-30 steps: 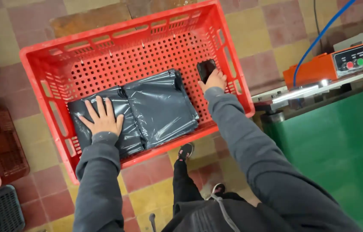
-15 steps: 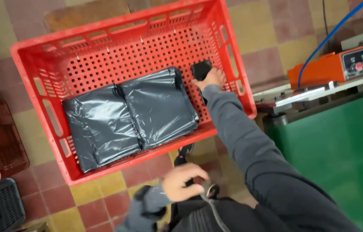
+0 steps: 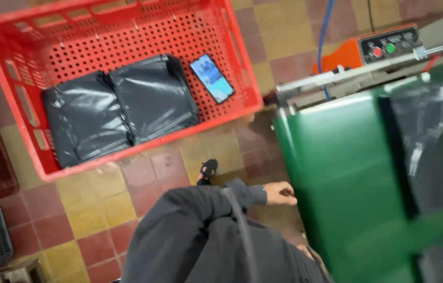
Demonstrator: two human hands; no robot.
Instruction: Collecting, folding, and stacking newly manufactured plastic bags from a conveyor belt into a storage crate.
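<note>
Hand: one hand (image 3: 280, 193) hung by the green table (image 3: 336, 173), fingers curled in loosely, holding nothing. Which hand it was, I could not tell.
Shoe: a black shoe (image 3: 208, 171) stood on the tiled floor (image 3: 101, 202).
Crate: the red crate (image 3: 127, 31) held two dark bags (image 3: 119, 107) side by side.
Phone: a phone (image 3: 211, 78) lay in the crate, just beside the bags, screen lit.

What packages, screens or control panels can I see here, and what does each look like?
Two dark grey plastic packages: flat, glossy, side by side in the red perforated crate.
Smartphone: beside the right package in the crate, slim rectangle, lit bluish screen facing up.
Control panel: dark plate on the orange machine, with one red and one green round button.
Dark film package: on the green surface, blurred.
</note>
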